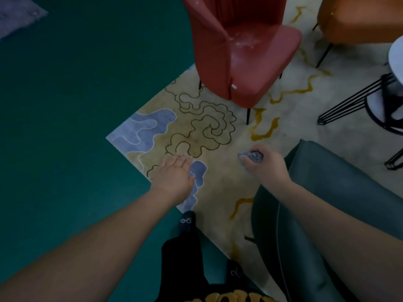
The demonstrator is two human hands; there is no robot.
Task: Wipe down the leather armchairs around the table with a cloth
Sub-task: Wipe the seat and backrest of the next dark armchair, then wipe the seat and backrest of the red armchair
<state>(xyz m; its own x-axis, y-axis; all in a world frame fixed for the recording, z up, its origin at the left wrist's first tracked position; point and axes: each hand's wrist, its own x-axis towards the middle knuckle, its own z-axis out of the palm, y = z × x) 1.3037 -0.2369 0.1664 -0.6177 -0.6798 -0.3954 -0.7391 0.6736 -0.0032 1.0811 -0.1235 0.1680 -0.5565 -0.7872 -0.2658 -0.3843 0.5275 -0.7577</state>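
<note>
A red leather armchair (242,51) stands ahead on the rug, its seat marked with pale smears. A grey-green leather armchair (340,192) fills the lower right, right beside me. An orange armchair (357,20) shows at the top right. My right hand (265,165) is shut on a bunched grey cloth (250,156), held just left of the grey-green chair's edge. My left hand (174,173) hovers flat over the rug, fingers loosely apart, holding nothing.
A patterned beige rug (205,127) with blue and yellow shapes lies on green floor (76,105). A white round table (395,55) on black wire legs stands at the right edge. My dark-socked feet (187,223) are at the rug's border.
</note>
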